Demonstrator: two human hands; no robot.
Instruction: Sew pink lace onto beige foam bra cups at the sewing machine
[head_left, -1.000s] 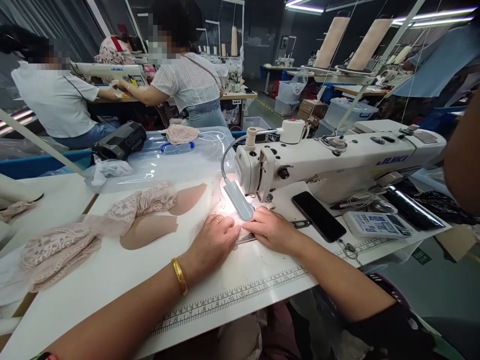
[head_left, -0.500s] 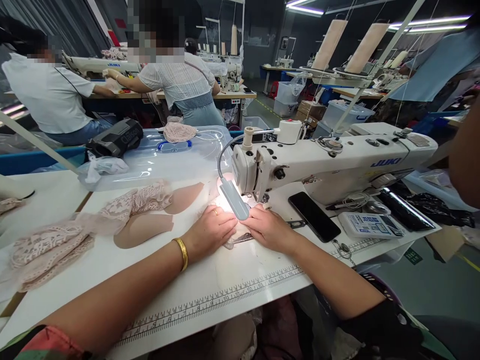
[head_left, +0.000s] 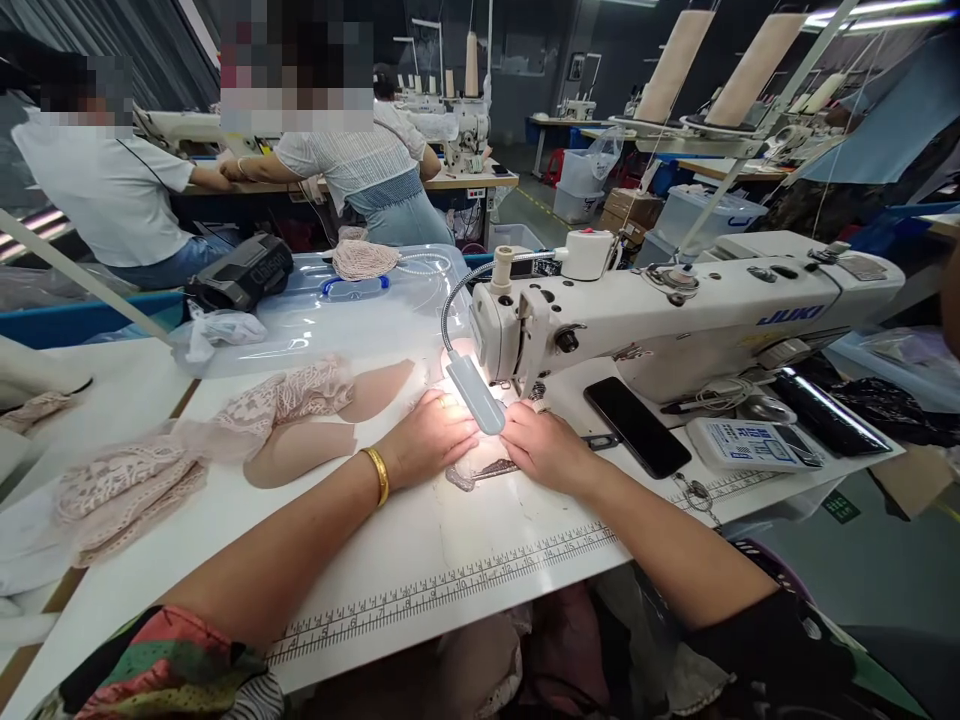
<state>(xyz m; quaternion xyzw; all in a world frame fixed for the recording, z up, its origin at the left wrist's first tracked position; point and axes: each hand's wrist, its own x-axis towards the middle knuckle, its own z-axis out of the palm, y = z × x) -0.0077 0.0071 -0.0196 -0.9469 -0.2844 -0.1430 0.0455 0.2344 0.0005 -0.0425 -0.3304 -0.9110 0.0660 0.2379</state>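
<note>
My left hand (head_left: 426, 437) lies flat on a pale fabric piece (head_left: 480, 468) under the lamp (head_left: 474, 394) of the white sewing machine (head_left: 675, 310). A gold bangle is on that wrist and a ring on one finger. My right hand (head_left: 546, 447) presses the same piece from the right, fingers bent down next to the needle area. The fingertips of both hands sit under the lamp head, partly hidden. Lace trim shows at the piece's near edge between the hands.
Lace and beige cup pieces (head_left: 300, 420) lie to the left on the white table (head_left: 420, 560). A black phone (head_left: 636, 426), a small box (head_left: 750, 445) and cables sit right of the machine. A clear bin lid (head_left: 337, 310) is behind. Two people work at machines beyond.
Both hands have slid forward, farther under the lamp toward the needle, and the fabric piece has moved with them. The view has shifted a little.
</note>
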